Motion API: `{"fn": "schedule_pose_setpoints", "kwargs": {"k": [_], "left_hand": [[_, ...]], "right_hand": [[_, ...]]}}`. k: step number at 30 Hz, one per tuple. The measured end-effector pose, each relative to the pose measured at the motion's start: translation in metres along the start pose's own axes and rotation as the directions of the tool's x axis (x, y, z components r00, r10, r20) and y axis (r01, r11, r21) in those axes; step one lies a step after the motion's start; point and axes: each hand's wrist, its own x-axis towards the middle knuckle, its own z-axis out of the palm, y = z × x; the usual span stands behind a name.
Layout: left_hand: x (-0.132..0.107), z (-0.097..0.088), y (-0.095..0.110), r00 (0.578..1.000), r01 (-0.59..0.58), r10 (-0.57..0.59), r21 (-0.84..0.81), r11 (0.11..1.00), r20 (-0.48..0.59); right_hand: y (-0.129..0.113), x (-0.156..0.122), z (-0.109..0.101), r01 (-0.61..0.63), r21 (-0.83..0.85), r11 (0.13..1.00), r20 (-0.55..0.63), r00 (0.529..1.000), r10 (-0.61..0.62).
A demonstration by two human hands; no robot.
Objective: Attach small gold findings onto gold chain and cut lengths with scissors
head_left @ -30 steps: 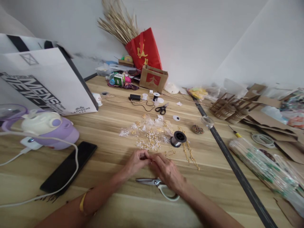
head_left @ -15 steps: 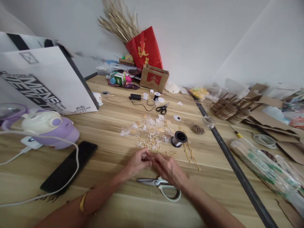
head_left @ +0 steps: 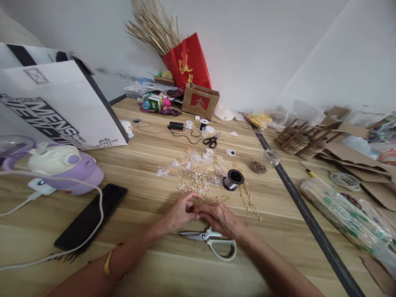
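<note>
Fingertips together, my left hand (head_left: 178,212) and my right hand (head_left: 221,216) meet just in front of a spread of small gold and clear beads (head_left: 199,181). Both are closed in a pinch, and whatever lies between the fingers is too small or hidden to name. White-handled scissors (head_left: 223,251) lie on the table below my right hand, partly under it. A spool of silver wire (head_left: 230,181) stands beyond that hand. Gold bead chains (head_left: 251,202) are stretched out to its right, and a short gold chain piece (head_left: 223,198) rests just past my fingers.
On the left are a black phone (head_left: 91,216), a white cable (head_left: 100,206), a purple bottle (head_left: 74,167) and a large white bag (head_left: 62,103). Black scissors (head_left: 211,141) lie farther back. A bead jar (head_left: 259,166) and plastic-wrapped sticks (head_left: 343,218) are at right.
My right fingers have shifted slightly and flattened against my left hand, and the left index finger has straightened over them. The things on the table have stayed put.
</note>
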Motion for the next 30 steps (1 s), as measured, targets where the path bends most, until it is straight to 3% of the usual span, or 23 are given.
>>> {"fn": "schedule_pose_setpoints", "kwargs": {"k": [17, 26, 28, 30], "left_hand": [[-0.002, 0.005, 0.001, 0.999, -0.01, 0.01, 0.007, 1.0, 0.047], [-0.003, 0.006, -0.001, 0.999, -0.03, 0.031, -0.014, 0.999, 0.036], [-0.002, 0.006, 0.0, 0.999, -0.033, 0.033, -0.007, 0.999, 0.022], [-0.002, 0.005, 0.0, 1.0, -0.031, 0.031, 0.001, 1.0, -0.006]], "right_hand": [[0.019, 0.0, 0.008, -0.161, 0.354, 0.921, 0.049, 0.987, 0.154], [0.022, 0.001, 0.012, -0.208, 0.572, 0.794, 0.059, 0.975, 0.213], [0.019, 0.001, 0.011, -0.217, 0.568, 0.794, 0.053, 0.972, 0.227], [0.017, 0.001, 0.01, -0.206, 0.49, 0.847, 0.003, 0.972, 0.235]]}}
